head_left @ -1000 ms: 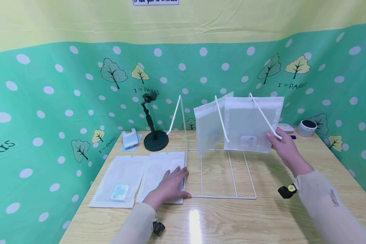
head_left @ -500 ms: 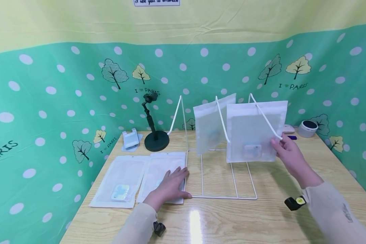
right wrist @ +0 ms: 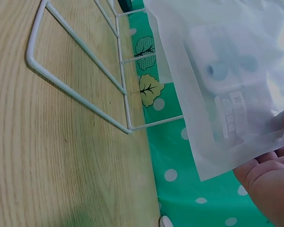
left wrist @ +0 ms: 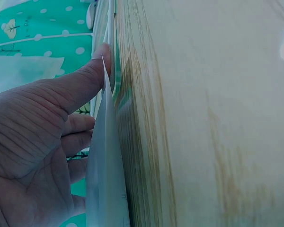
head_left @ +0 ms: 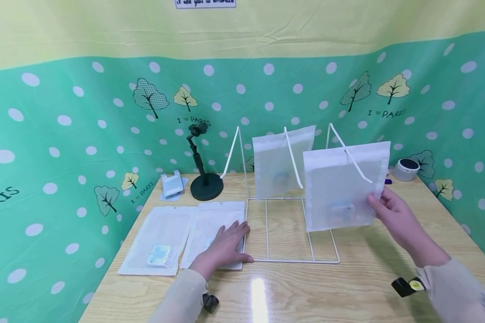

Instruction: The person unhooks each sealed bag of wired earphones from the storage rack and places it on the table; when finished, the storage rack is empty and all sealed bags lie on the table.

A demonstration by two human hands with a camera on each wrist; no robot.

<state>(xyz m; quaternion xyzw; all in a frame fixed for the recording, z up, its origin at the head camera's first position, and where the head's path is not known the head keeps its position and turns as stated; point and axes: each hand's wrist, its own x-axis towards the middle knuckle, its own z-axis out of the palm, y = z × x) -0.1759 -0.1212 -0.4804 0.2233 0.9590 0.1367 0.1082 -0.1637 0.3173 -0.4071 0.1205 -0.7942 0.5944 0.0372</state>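
The right hand (head_left: 392,215) pinches the edge of a see-through bag (head_left: 345,186) hanging on the white wire rack (head_left: 293,259), while the left hand (head_left: 226,244) lies flat with straight fingers on a flat bag (head_left: 216,224) on the table (head_left: 307,291).

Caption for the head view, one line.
Right hand holds a frosted pouch at the white wire rack; left hand rests on a flat pouch.
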